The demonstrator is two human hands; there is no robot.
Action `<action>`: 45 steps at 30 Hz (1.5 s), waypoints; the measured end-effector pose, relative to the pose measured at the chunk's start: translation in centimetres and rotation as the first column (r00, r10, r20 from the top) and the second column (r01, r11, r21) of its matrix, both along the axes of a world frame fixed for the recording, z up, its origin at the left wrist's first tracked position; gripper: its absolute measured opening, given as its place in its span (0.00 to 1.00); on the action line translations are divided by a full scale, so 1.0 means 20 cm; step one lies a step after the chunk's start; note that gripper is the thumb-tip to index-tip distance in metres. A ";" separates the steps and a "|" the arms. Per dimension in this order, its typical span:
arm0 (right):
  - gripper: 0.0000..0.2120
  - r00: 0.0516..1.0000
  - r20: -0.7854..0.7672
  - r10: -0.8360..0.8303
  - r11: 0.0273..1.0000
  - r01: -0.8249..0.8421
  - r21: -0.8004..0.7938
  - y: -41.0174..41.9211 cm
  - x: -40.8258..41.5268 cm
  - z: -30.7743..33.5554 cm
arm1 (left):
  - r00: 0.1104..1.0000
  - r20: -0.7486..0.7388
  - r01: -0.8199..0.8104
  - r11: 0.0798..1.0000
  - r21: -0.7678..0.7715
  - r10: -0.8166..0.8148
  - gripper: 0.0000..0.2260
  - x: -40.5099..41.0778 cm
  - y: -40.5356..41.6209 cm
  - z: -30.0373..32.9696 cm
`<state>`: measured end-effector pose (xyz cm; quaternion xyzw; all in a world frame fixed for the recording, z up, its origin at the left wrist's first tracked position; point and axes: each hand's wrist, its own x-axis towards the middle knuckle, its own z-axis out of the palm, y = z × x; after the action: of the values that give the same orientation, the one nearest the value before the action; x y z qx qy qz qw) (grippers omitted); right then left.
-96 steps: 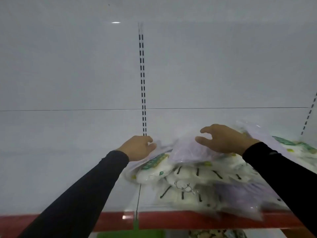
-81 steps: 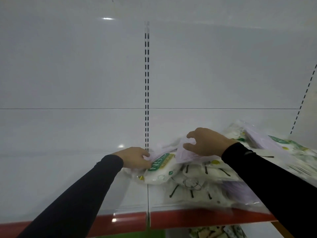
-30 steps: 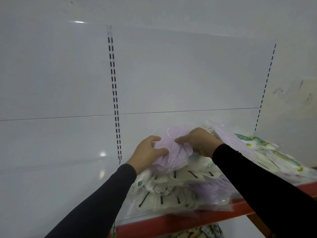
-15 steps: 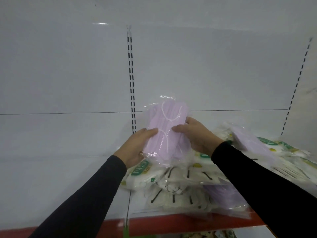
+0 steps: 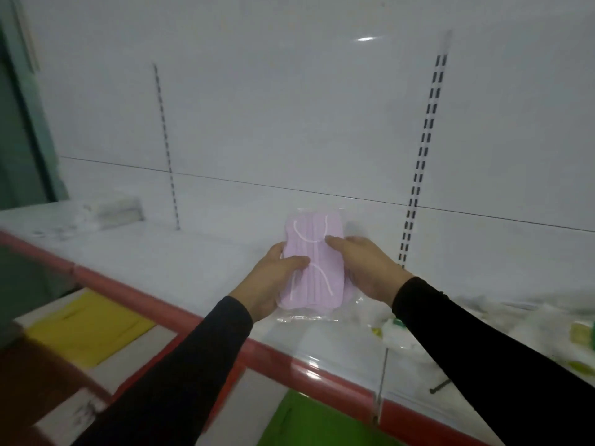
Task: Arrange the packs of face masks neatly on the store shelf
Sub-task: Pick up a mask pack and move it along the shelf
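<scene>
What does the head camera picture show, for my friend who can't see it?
Two hands, left hand and right hand, hold a clear pack of purple face masks over a white shelf with a red front edge. More mask packs lie blurred at the right.

lilac mask pack | clear wrapper | gripped above white shelf

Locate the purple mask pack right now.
Head view, centre: the purple mask pack is held between the left hand and right hand, over the white shelf, left of the pile of packs.
</scene>
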<state>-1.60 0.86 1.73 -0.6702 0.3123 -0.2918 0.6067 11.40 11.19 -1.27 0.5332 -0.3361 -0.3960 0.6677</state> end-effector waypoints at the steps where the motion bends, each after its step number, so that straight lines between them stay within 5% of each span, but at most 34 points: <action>1: 0.17 0.999 -0.014 0.048 0.999 -0.048 0.013 0.03 0.07 -0.02 | 0.999 -0.007 -0.048 0.999 0.000 0.048 0.19 0.06 0.05 0.00; 20: 0.13 0.908 -0.028 0.418 0.902 -0.411 0.132 0.64 1.49 -0.14 | 0.892 0.298 -0.361 0.932 0.022 0.339 0.15 1.37 0.86 -0.08; 28: 0.11 0.899 -0.028 0.438 0.893 -0.431 0.128 0.55 2.07 -0.17 | 0.828 0.385 -0.485 0.865 0.125 0.409 0.34 1.92 0.81 -0.10; 37: 0.08 0.887 -0.116 0.447 0.890 -0.428 0.159 0.37 2.56 -0.23 | 0.805 0.502 -0.475 0.851 0.226 0.316 0.14 2.47 0.61 -0.12; 45: 0.05 0.956 -0.191 0.224 0.974 -0.211 0.086 0.34 2.88 -0.29 | 0.828 0.552 -0.313 0.900 0.303 0.102 0.24 2.91 0.46 -0.16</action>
<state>56.02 7.59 -4.05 -0.7065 0.3051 -0.1442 0.6220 69.60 20.37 -4.41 0.7736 -0.3602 -0.2168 0.4741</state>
